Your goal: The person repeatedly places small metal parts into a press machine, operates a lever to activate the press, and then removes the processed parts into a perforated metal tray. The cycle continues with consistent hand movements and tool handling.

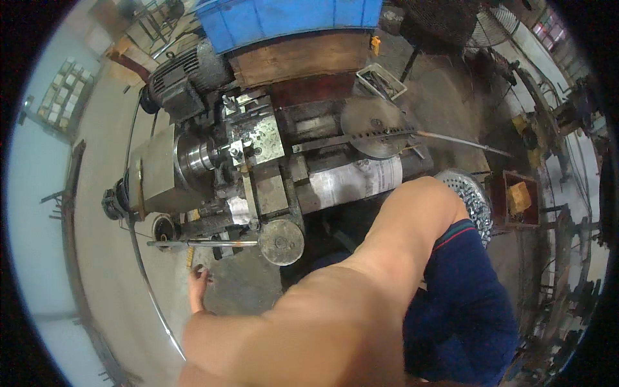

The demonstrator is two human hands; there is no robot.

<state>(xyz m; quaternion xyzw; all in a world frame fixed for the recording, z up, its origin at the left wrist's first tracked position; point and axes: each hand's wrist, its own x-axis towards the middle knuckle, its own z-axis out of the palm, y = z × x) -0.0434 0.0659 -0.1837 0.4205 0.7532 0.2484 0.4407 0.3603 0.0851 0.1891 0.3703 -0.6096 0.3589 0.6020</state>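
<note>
My left hand (198,284) is low on the left, beside the machine. Its fingers are loosely bent and apart, with nothing I can make out in them. Just above it runs a long metal lever (216,243), joined to a round disc (281,242); the hand is apart from both. A small lathe (255,138) stands ahead, its shiny chuck (193,156) to the left of the tool slide. My right hand does not show. A bare, bent limb (412,219) and dark blue shorts (461,309) fill the lower right.
A perforated bowl of small metal parts (476,209) stands at right, beside a rusty box (516,200). Behind the lathe are a blue crate (290,22), a motor (187,74) and a small tray (382,80). A perforated bar (361,137) crosses a large disc (371,116).
</note>
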